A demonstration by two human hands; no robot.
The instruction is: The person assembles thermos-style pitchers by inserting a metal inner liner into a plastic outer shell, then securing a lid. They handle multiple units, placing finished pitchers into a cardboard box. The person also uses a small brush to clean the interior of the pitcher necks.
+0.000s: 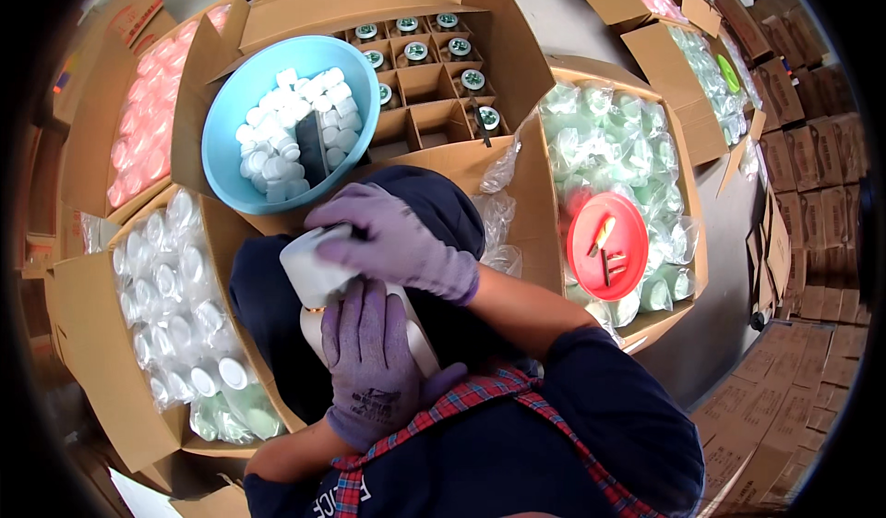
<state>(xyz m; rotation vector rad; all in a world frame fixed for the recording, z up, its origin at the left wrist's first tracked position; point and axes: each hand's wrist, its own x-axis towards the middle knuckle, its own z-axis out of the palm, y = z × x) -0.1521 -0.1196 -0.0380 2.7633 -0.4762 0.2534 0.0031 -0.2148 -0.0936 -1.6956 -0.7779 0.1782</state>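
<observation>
A white flask-like container [417, 341] lies tilted over my lap. My left hand [374, 375], in a grey-purple work glove, wraps around its body with the fingers pressed along it. Above it, my gloved right hand [406, 246] is closed over a wide white cup-shaped top [312, 267], its fingertips slightly blurred. A thin gold band [317, 310] shows between top and body. The two hands touch or nearly touch, and they cover much of the container.
A blue basin [221, 135] of small white caps stands ahead, beside a divided carton [429, 84] of lidded jars. Cartons of wrapped white containers [189, 269] and green ones [660, 149] flank me. A red bowl [586, 241] with small tools rests on the right carton.
</observation>
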